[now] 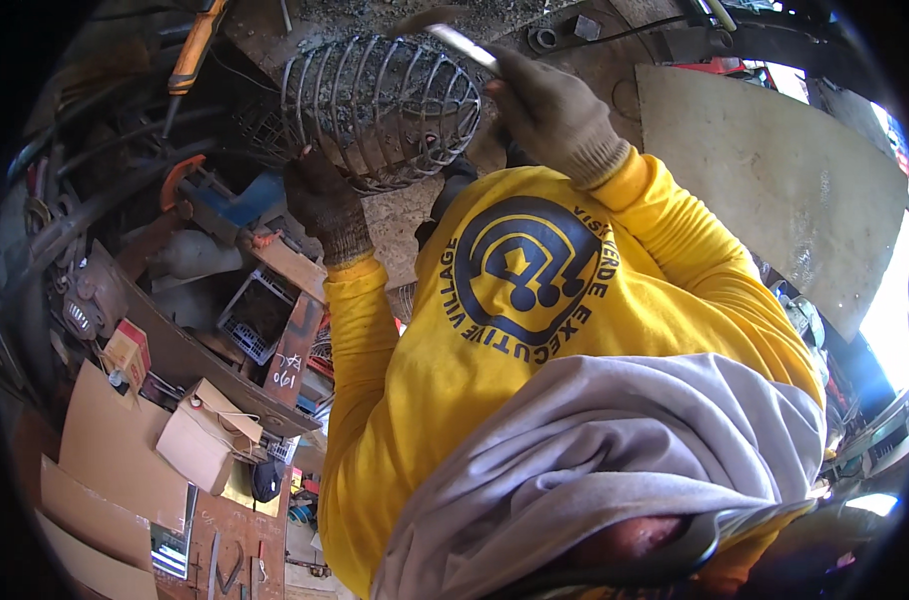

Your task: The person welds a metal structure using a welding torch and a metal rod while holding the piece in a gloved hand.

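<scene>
A cage of bent metal rods (380,105), rounded and tapering toward its right end, lies in front of me on the work surface. My left hand (323,195), in a dark worn glove, is closed on its near left edge; part of the grip is hidden. Above the cage's right end, my gloved right hand (555,110) grips a hammer (465,46) by its handle. The hammer head is raised over the far side of the cage, apart from the rods and slightly blurred.
An orange-handled tool (197,55) hangs at the upper left. Left of me are a blue metal tool body (245,200), a plastic crate (257,312) and cardboard boxes (115,445). A large flat sheet (765,180) stands at right. Hand tools (233,570) lie at lower left.
</scene>
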`<control>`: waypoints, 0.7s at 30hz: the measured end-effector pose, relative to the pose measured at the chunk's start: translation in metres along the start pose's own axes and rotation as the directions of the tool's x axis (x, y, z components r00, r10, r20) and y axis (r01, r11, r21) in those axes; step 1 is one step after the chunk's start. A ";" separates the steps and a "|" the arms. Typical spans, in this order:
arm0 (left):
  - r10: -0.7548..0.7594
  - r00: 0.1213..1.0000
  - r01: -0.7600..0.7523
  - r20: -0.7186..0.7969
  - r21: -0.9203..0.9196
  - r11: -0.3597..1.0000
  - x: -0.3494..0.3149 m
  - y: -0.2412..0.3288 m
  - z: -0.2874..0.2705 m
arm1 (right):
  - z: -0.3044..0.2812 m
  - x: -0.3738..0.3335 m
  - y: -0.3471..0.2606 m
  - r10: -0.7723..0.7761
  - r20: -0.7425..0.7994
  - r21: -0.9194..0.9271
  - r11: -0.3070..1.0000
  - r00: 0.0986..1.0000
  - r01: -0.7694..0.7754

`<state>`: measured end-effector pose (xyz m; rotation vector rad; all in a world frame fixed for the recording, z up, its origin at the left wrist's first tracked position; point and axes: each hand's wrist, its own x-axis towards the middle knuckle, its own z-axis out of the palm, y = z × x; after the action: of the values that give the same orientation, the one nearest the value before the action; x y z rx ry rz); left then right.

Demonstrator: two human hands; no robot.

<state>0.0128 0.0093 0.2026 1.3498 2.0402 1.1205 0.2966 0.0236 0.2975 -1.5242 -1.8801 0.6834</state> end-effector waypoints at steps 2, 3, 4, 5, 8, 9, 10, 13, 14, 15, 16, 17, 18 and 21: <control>0.053 0.998 -0.052 -0.023 0.034 0.998 -0.003 0.004 -0.001 | 0.001 0.007 0.001 0.080 0.160 -0.082 0.994 0.984 -0.067; 0.052 0.998 -0.051 -0.023 0.034 0.998 -0.003 0.001 0.001 | 0.000 0.006 0.000 0.080 0.161 -0.082 0.994 0.984 -0.067; 0.070 0.997 -0.071 -0.020 -0.066 0.995 -0.001 -0.005 0.004 | -0.001 0.005 -0.002 0.053 0.109 -0.040 0.998 0.993 -0.048; 0.090 0.996 -0.091 -0.016 -0.169 0.981 0.000 -0.002 0.006 | -0.002 0.003 -0.003 0.029 0.052 -0.002 1.000 0.998 -0.029; 0.059 0.998 -0.059 -0.002 -0.016 0.998 -0.002 0.016 0.002 | 0.005 0.010 0.007 0.143 0.206 -0.149 0.982 0.968 -0.113; 0.058 0.998 -0.058 -0.006 -0.014 0.998 -0.002 0.012 0.001 | 0.003 0.008 0.006 0.139 0.208 -0.147 0.983 0.968 -0.110; 0.004 1.000 -0.003 0.018 -0.066 0.998 -0.002 0.005 0.002 | 0.000 0.004 0.004 0.071 0.115 -0.077 0.995 0.991 -0.062; -0.069 0.996 0.074 0.062 -0.081 0.994 -0.006 0.010 0.001 | -0.006 -0.009 0.010 0.014 -0.062 0.005 1.000 0.998 -0.014; -0.080 0.995 0.083 0.064 -0.042 0.996 -0.006 0.017 -0.001 | -0.007 -0.012 0.012 0.007 -0.145 0.030 1.000 0.989 -0.002; -0.080 0.995 0.083 0.066 -0.042 0.996 -0.006 0.023 -0.002 | -0.011 -0.016 0.011 0.008 -0.145 0.030 1.000 0.989 -0.004; -0.050 0.998 0.051 0.041 -0.009 0.999 -0.005 0.028 -0.002 | -0.014 -0.021 0.008 -0.002 -0.151 -0.007 1.000 0.988 0.001; -0.020 1.000 0.019 0.019 0.023 1.000 -0.005 0.032 -0.002 | -0.017 -0.024 0.006 -0.011 -0.158 -0.046 0.999 0.987 0.004; -0.019 1.000 0.018 0.023 0.022 1.000 -0.005 0.032 -0.002 | -0.015 -0.027 0.009 -0.008 -0.160 -0.047 0.999 0.987 0.001; -0.005 1.000 0.005 0.028 0.003 1.000 -0.003 0.028 -0.003 | -0.005 -0.036 0.020 -0.003 -0.086 -0.081 0.997 0.996 -0.004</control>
<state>0.0273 0.0105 0.2273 1.3535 2.0252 1.0911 0.3180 -0.0074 0.2814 -1.5789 -1.8629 0.5382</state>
